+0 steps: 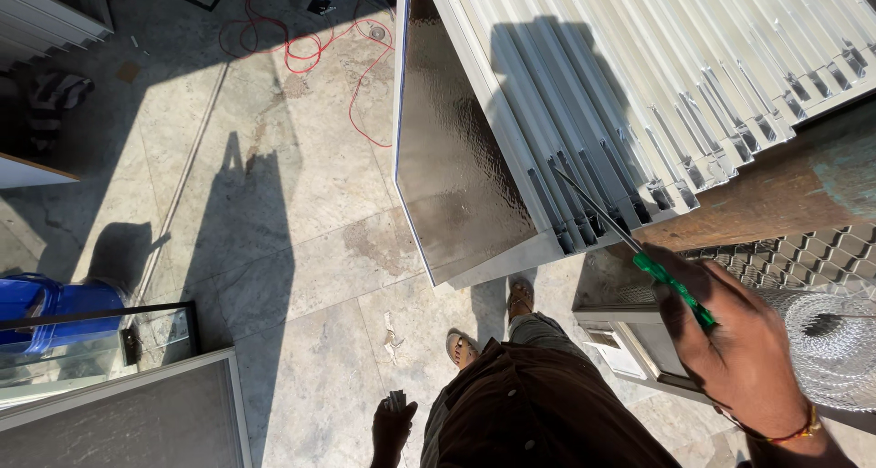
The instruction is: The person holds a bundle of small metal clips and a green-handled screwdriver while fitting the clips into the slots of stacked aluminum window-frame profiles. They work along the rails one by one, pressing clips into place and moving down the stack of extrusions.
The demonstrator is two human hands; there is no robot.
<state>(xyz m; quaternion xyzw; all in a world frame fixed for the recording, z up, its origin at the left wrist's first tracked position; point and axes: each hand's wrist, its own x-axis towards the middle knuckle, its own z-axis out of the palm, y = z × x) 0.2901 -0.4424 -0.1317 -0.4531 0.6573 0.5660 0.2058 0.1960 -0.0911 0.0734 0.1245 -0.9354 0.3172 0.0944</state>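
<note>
Right hand (744,349), lower right of the head view, is closed in a fist around the green handle of a screwdriver (673,284); the fingers wrap the grip fully, and a red-and-gold thread band circles the wrist. From the fist the thin dark shaft runs up and to the left, its tip lying at the open ends of a stack of white aluminium profiles (657,94). These profiles rest side by side, their channelled ends facing the viewer, partly in the shadow of the person's head. Against the left side of the stack leans a textured glass panel (452,158) in a white frame, standing on edge.

Left hand (394,422) hangs low at the bottom centre beside the brown-clad body, fingers loosely curled; whether it holds anything cannot be told from this angle.

Surroundings: a roll of wire mesh (826,340) lies just right of the right hand, touching a rusty brown surface above it. Red cable (315,53) loops across the stone floor (274,249) at the top. A blue container (55,308) stands at the left edge, behind further framed panes.
</note>
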